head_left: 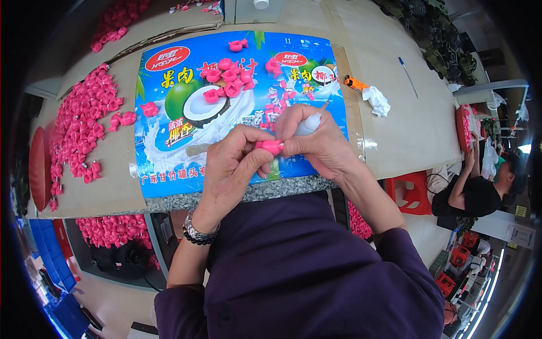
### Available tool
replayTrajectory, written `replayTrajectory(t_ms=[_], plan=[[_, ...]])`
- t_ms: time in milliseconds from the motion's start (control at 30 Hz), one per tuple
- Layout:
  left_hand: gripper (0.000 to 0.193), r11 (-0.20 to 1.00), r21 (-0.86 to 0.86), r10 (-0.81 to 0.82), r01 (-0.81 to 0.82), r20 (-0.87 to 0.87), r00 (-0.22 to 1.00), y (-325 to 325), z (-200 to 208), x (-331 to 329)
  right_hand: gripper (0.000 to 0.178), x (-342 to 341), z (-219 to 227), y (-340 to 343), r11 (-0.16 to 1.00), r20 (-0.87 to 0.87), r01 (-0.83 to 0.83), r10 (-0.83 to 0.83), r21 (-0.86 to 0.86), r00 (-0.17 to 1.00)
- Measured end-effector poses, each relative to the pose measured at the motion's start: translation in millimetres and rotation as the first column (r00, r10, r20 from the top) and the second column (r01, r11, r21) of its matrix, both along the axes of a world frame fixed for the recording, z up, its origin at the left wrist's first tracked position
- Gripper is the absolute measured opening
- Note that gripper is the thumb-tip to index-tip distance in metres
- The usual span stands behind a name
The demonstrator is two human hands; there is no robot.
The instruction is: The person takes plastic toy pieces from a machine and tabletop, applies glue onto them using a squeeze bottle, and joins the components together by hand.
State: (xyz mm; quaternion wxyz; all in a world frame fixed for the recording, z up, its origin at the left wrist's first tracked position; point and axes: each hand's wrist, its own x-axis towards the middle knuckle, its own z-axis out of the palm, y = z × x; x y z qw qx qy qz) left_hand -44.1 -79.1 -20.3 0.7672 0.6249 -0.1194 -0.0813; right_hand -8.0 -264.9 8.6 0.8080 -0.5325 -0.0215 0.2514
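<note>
Granite-edged workbench (406,135), its top faced in tan sheeting, with a blue printed cardboard sheet (164,107) laid over the middle; another person (474,186) sits well off at 3 o'clock, near a red stool (412,195). Clock readings taken from the held piece, 12 pointing away from the worker I am watching.

Held piece: one small pink part (272,147), above the near half of the sheet — pinched at the thumb and fingertips of the left hand (228,161), which lies at about 8 o'clock, nearly closed, fingers curled. Right hand (324,144) at 3 o'clock: thumb tip at the part's near-right end, index finger bent, a white squeeze bottle (307,125) gripped in the same hand, its narrow tip pointing toward 1 o'clock. Both forearms rise from the lower edge and converge; left wrist wears a bracelet (199,233).

Surroundings: loose pink parts (228,76) at 11 o'clock on the sheet; smaller pink-and-white bits (275,104) at 12, just beyond the hands; large pink heap (84,124) toward 10. Toward 2 o'clock — orange tool (354,83), crumpled white tissue (376,103) touching or nearly touching it, and a pen (407,76) farther out.
</note>
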Motion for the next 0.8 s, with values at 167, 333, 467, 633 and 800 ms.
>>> replayTrajectory(t_ms=[167,333,467,633,800], plan=[[0.013,0.999,-0.031,0.029,-0.028,0.021,0.999,-2.9,-3.6,-1.1,0.024,-0.9,-2.6,1.1,0.996,-0.089,0.003,0.005,0.091,0.996],[0.011,0.999,0.015,0.030,-0.031,0.057,0.998,-4.0,-4.6,-1.4,0.024,-2.5,-5.9,1.2,0.999,-0.077,0.013,-0.010,0.043,0.997],[0.010,0.999,-0.001,0.049,-0.049,0.052,0.997,-7.2,-7.4,-3.9,0.025,-5.2,-10.2,2.2,0.997,-0.089,0.034,-0.028,0.066,0.996],[0.010,0.996,0.029,0.083,-0.084,0.056,0.995,-11.8,-6.0,-7.1,0.027,-7.8,-13.4,1.2,0.994,-0.098,0.049,-0.040,0.095,0.994],[0.009,0.975,0.151,0.137,-0.164,0.176,0.975,-17.5,-5.3,-7.5,0.027,-9.1,-16.3,1.3,0.992,-0.060,0.091,-0.086,0.091,0.994]])
